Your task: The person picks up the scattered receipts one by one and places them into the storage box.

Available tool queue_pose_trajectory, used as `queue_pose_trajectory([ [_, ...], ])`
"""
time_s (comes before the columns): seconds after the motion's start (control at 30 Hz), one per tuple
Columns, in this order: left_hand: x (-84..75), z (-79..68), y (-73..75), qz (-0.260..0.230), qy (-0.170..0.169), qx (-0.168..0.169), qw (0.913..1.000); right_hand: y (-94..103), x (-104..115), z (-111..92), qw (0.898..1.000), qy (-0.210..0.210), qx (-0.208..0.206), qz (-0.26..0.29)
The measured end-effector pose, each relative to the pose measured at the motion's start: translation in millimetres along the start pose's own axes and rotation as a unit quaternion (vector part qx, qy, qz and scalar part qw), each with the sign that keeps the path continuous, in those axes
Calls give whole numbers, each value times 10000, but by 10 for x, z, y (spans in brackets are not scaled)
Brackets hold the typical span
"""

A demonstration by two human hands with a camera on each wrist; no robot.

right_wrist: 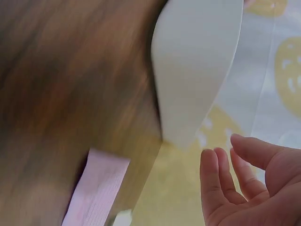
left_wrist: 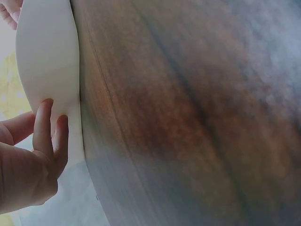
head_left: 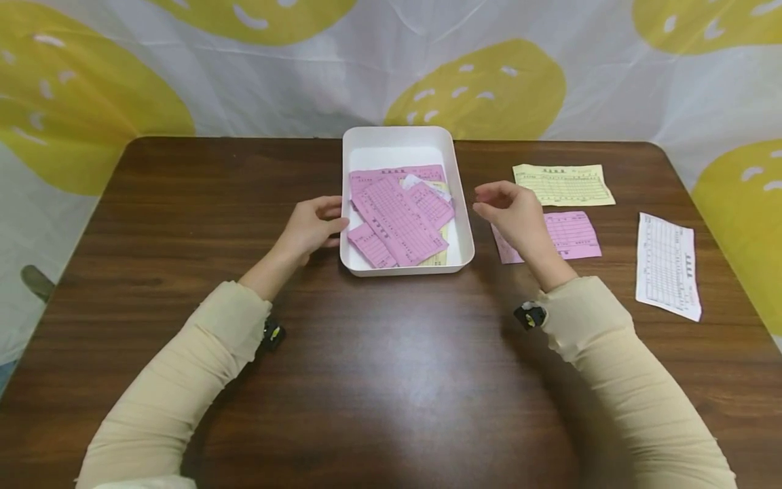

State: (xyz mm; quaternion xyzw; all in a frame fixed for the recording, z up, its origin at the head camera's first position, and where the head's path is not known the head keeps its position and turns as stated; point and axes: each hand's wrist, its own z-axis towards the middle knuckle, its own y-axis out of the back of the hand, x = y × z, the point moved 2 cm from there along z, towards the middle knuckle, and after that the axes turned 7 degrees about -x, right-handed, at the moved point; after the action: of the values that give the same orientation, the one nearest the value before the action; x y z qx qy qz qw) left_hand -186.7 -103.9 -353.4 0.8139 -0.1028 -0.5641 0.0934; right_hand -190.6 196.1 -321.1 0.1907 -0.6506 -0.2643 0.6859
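A white plastic tray (head_left: 397, 270) stands on the table and holds several overlapping pink slips (head_left: 400, 217), with parts of yellow and white slips showing beneath. My left hand (head_left: 311, 224) is at the tray's left side. Its thumb reaches the rim and its fingers (left_wrist: 43, 127) lie along the outer wall, pinching the edge between them. To the right of the tray, my right hand (head_left: 512, 212) is apart from it, with fingers loosely bent and nothing between them. Part of a pink slip (head_left: 574, 234) is hidden under that hand and wrist.
A yellow slip (head_left: 565, 185) lies behind the pink one on the right. Further right is a white slip (head_left: 667, 266) with printed lines. The brown wooden table (head_left: 379, 380) ends at the back against a curtain (head_left: 293, 88) with yellow fruit shapes.
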Motion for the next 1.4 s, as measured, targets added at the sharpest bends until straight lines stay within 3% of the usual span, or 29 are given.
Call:
queue_pose_trajectory([
  [0.27, -1, -1, -2, 22, 18, -6, 10000, 375, -309, 152, 9991, -356, -211, -66],
  [0.73, -6, -3, 1, -45, 6, 16, 10000, 842, -770, 180, 9917, -993, -315, -758],
  [1.0, 0, -2, 0, -21, 41, -1, 10000, 1013, -948, 173, 9874, -1113, -397, -1057],
  [1.4, -16, -24, 10, -124, -9, -11, 9999, 1111, -1111, 131, 9693, -1585, -334, -1849],
])
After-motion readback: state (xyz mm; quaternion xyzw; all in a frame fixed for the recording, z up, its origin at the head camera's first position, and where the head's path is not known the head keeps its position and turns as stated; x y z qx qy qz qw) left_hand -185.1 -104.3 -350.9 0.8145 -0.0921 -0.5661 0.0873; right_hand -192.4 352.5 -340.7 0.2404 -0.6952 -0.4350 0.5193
